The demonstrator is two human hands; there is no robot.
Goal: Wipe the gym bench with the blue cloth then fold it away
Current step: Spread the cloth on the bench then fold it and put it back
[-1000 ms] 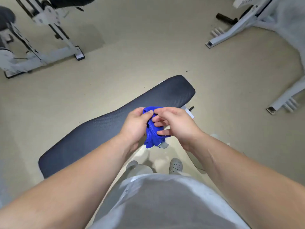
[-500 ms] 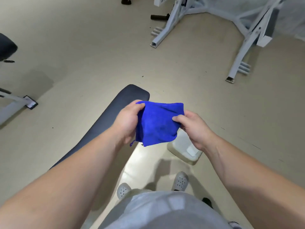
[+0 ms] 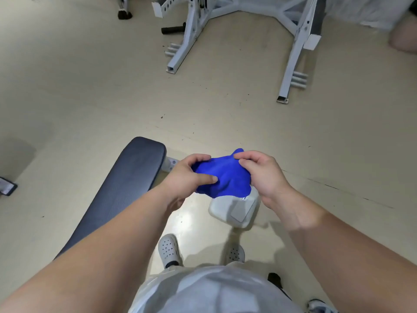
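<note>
The blue cloth (image 3: 225,177) is bunched into a small bundle in the air at the middle of the view, gripped from both sides. My left hand (image 3: 189,177) pinches its left side, thumb pressed on top. My right hand (image 3: 261,175) grips its right end with the fingers curled over the cloth. The dark padded gym bench (image 3: 126,188) runs diagonally on the left, just left of my left hand; my left forearm hides its near part.
A pale grey flat block (image 3: 234,211) lies on the beige floor right under the cloth. A white steel rack frame (image 3: 191,32) stands at the back, with legs reaching toward me. My feet in white clogs (image 3: 168,249) stand below.
The cloth went from a tight wad to a spread hanging square, and is now gathered into a compact bundle between both hands. The view has swung right, so the bench sits further left.
</note>
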